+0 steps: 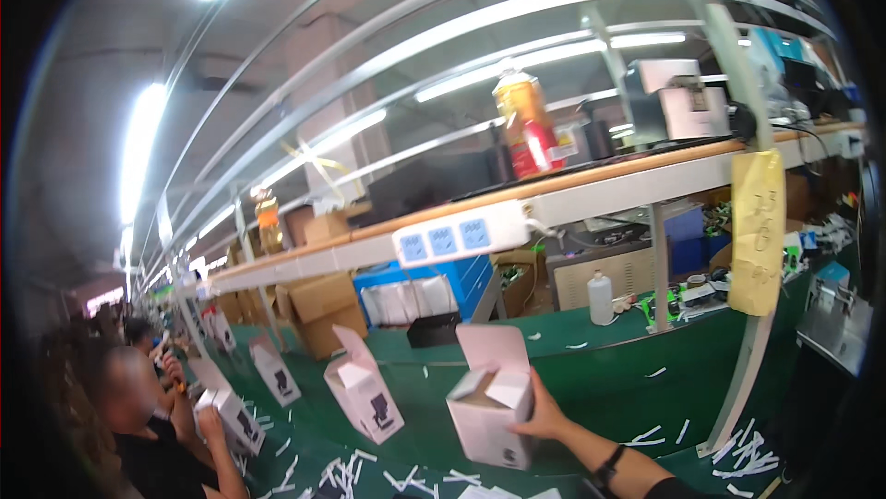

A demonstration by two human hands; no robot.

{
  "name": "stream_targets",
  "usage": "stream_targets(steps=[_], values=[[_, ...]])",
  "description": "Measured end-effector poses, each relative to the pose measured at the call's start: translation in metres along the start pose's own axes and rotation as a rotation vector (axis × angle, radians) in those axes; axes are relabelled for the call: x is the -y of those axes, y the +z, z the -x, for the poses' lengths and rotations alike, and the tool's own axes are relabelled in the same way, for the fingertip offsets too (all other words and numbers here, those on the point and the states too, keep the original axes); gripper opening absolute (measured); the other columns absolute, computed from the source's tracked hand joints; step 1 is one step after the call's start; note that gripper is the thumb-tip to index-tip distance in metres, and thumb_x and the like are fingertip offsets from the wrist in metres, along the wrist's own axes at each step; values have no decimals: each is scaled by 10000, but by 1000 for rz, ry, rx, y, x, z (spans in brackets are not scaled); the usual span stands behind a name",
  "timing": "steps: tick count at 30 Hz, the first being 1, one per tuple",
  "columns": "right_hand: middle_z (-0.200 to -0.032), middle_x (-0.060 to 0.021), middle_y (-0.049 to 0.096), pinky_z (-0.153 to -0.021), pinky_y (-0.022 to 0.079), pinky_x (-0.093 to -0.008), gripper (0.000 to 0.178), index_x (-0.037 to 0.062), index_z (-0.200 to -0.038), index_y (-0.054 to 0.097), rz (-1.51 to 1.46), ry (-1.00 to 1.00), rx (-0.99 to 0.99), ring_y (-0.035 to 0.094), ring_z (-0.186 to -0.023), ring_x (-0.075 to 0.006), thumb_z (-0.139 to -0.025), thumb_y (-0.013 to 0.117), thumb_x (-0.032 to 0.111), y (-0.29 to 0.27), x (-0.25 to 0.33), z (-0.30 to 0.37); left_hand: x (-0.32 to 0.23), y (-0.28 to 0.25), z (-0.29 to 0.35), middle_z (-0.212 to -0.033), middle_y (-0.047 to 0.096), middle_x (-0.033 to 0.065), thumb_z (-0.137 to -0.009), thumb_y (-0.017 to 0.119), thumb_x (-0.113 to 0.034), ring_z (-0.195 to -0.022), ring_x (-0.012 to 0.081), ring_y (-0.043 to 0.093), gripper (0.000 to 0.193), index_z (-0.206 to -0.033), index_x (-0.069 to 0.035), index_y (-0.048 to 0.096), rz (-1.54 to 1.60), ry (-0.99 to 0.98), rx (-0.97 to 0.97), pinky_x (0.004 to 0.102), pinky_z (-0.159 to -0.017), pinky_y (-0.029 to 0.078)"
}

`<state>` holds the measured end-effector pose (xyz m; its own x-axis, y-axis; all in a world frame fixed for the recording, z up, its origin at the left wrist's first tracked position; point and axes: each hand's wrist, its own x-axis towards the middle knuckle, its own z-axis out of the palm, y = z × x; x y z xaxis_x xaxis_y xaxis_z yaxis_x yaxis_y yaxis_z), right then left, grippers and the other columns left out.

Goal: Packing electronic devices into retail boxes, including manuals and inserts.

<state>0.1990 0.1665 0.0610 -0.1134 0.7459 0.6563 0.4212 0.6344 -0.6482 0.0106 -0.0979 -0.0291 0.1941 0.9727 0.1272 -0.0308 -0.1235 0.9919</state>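
Observation:
A white cardboard box with its top flaps raised stands on the green bench surface, a dark printed picture low on its side. My right hand, with a dark band at the wrist, grips the box's right side; some of its fingers are hidden behind the box. My left hand is out of view. To the left of this box stands another white box with an open lid, showing a dark picture on its front.
Further left are a third white box and a co-worker holding a box. Paper strips litter the near bench. Behind are a power strip, a clear bottle and a metal post with yellow paper.

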Motion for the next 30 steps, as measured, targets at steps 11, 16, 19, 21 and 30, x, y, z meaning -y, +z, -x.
stream_targets(steps=[11, 16, 19, 21, 30], values=[[-1621, -165, 249, -1234, 159, -433, 1300, 123, -1630, 38, -691, 136, -38, 197, -1522, -293, -661, 904, 160, -172, 36, 97, -175, 87, -174, -1067, 685, 157, -841, 768, -13, -890, 237, 697, 375, -1153, 84, 584, 185, 656, -143, 347, -821, 569], [-1515, -239, 390, -1159, 350, -432, 1050, 83, -1580, 230, 165, 29, -326, 406, -1412, -360, -777, 865, 315, -164, 80, 92, -169, 126, -204, -1034, 715, 215, -841, 752, -27, -915, 292, 730, 324, -1105, 105, 616, -214, 779, -359, 390, -802, 571], [-1385, -228, 523, -1127, 377, -435, 915, 58, -1501, 391, 242, 250, -331, 478, -1338, -378, -767, 859, 338, -151, 94, 75, -167, 134, -201, -1046, 705, 239, -860, 717, -35, -914, 327, 721, 306, -1102, 127, 625, -31, 679, -586, 409, -795, 567], [-1257, -203, 606, -1060, 442, -446, 797, 44, -1423, 489, 331, 267, -381, 567, -1235, -373, -769, 847, 325, -156, 100, 69, -159, 133, -220, -1033, 696, 233, -858, 714, -32, -899, 343, 713, 284, -1093, 110, 641, -20, 663, -539, 417, -785, 560], [-914, -162, 697, -591, 608, -315, 497, -32, -1346, 513, 212, 187, -817, 743, -758, -219, -901, 715, 51, -172, 92, 63, -168, 141, -223, -929, 630, 129, -659, 769, -117, -875, 357, 611, 351, -958, -38, 605, -344, 1156, -119, 441, -818, 487]])
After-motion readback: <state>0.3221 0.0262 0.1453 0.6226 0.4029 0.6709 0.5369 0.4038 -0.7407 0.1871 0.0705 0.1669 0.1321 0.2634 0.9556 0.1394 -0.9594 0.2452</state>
